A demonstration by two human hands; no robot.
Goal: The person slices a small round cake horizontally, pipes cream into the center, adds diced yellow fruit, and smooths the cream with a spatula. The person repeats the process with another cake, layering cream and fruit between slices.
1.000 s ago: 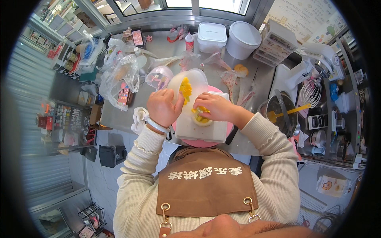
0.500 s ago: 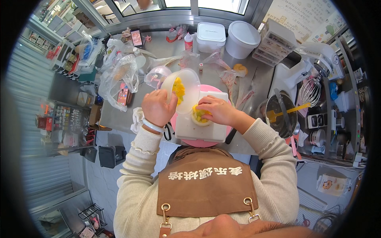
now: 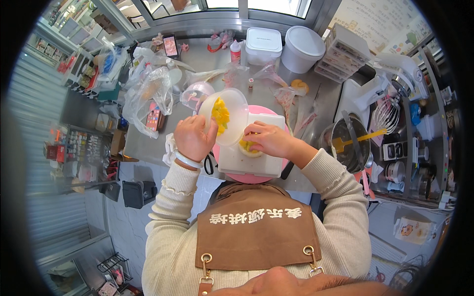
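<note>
My left hand (image 3: 193, 137) grips the rim of a translucent plastic bowl (image 3: 239, 106), tilted so that its inside shows. Yellow diced fruit (image 3: 220, 117) lies against the bowl's left side. To the right, my right hand (image 3: 269, 139) has its fingers bent together onto fruit pieces atop a small round pale cake (image 3: 252, 153); its fingertips are partly hidden. Beneath the cake is a white board (image 3: 234, 165), which rests on a pink round turntable (image 3: 249, 180). The bowl hangs over the board's far left part.
Crumpled clear bags (image 3: 148, 93) and a phone (image 3: 154, 116) lie left. White tubs (image 3: 263, 43) and a red bottle (image 3: 235, 52) stand at the back. On the right are a stand mixer (image 3: 365, 96) and a metal bowl (image 3: 358, 158) with a yellow spatula. A dark knife handle (image 3: 287, 169) lies beside the turntable.
My right hand has shifted slightly left and its fingers have drawn closer together over the cake. The bowl in my left hand has dipped a little toward me.
</note>
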